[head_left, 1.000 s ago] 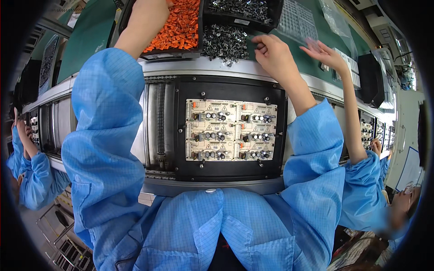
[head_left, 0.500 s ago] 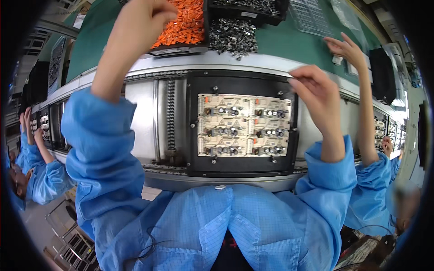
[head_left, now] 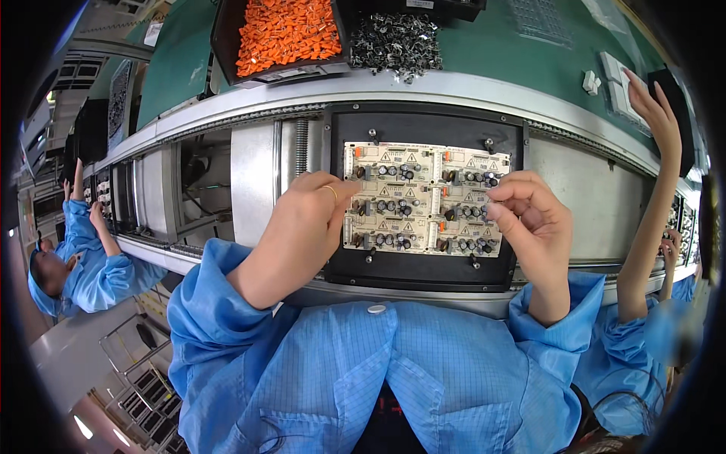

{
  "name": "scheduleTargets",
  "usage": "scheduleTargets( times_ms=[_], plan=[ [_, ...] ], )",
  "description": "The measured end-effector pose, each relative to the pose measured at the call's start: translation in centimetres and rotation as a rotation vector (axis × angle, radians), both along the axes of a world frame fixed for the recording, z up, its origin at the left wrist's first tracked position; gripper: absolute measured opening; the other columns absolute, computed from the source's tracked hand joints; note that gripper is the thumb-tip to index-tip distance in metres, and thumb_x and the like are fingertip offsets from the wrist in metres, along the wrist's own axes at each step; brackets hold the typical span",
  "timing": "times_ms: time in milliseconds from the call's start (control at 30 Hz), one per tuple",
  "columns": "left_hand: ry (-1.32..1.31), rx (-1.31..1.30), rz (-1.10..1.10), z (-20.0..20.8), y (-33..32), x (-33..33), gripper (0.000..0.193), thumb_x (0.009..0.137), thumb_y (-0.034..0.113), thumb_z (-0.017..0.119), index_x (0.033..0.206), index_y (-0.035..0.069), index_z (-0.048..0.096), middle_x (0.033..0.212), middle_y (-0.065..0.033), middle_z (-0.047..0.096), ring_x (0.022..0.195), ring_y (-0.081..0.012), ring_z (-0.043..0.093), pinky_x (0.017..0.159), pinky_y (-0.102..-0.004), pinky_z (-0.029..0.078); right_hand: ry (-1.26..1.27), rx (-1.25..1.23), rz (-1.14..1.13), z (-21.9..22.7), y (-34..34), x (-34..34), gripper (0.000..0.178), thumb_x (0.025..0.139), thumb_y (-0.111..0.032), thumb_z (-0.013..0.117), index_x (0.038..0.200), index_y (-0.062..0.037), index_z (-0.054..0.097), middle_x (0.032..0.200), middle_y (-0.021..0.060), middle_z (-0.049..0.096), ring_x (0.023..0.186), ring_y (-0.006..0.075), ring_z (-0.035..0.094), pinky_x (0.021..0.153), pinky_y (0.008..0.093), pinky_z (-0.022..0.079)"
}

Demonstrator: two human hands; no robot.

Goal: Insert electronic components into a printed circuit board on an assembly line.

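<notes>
Blue smock (head_left: 325, 363), finely gridded; loose sleeves (head_left: 219, 303); round pale button (head_left: 376, 309); thin gold ring (head_left: 331, 193) on the left hand (head_left: 304, 218).

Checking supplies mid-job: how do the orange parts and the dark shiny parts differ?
The orange parts sit in a black bin; the dark shiny parts lie heaped on the green tabletop. The orange parts are mostly one bright colour, while the dark shiny parts mix black with silvery glints. Both are many small pieces.
</notes>
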State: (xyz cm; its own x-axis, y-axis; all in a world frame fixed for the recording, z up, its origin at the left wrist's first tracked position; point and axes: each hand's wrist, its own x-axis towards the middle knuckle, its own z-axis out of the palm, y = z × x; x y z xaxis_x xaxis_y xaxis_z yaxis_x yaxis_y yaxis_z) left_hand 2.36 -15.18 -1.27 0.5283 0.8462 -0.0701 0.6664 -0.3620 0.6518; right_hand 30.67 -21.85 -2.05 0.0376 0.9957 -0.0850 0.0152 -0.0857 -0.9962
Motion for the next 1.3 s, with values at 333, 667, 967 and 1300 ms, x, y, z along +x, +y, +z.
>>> scheduleTargets(
  times_ms=[333, 667, 967, 1300],
  plan=[
    [0.092, 0.199, 0.002, -1.2, 0.2, 1.7, 0.012, 0.081, -0.002, 0.070, 0.092, -0.003, 0.065, 0.085, -0.0158, 0.064, 0.083, -0.0341, 0.063, 0.073, -0.0387, 0.052, -0.010, 0.020, 0.003, 0.3, 0.1, 0.2, 0.017, 0.087, 0.009, 0.066, 0.102, 0.0050, 0.068, 0.108, 0.0090, 0.058, 0.095, 0.0130, 0.062, 0.083, 0.0252, 0.052],
    [0.168, 0.174, -0.081, -0.9, 0.4, 2.3, 0.007, 0.086, 0.000, 0.064, 0.092, -0.004, 0.064, 0.090, -0.0176, 0.062, 0.087, -0.0338, 0.057, 0.079, -0.0398, 0.050, -0.080, 0.059, 0.030, 0.1, 0.2, 0.6, 0.017, 0.085, 0.008, 0.067, 0.101, 0.0038, 0.069, 0.105, 0.0095, 0.060, 0.092, 0.0128, 0.061, 0.080, 0.0247, 0.052],
    [0.240, 0.175, -0.134, -1.2, 0.4, 3.2, 0.006, 0.086, 0.001, 0.064, 0.087, -0.004, 0.060, 0.089, -0.0194, 0.061, 0.087, -0.0354, 0.057, 0.079, -0.0410, 0.048, -0.064, 0.072, 0.021, 0.0, 0.1, 1.0, 0.017, 0.084, 0.009, 0.068, 0.099, 0.0027, 0.071, 0.103, 0.0099, 0.061, 0.090, 0.0129, 0.062, 0.077, 0.0249, 0.052],
    [0.147, 0.701, 0.255, -1.8, 16.5, -0.3, 0.012, 0.091, 0.006, 0.067, 0.101, 0.000, 0.065, 0.082, -0.0145, 0.070, 0.071, -0.0202, 0.067, 0.067, -0.0309, 0.052, -0.420, 0.197, 0.185, -1.9, -0.3, -2.0, 0.026, 0.079, 0.012, 0.068, 0.102, 0.0000, 0.072, 0.098, 0.0108, 0.066, 0.088, 0.0222, 0.065, 0.077, 0.0297, 0.053]
  ],
)
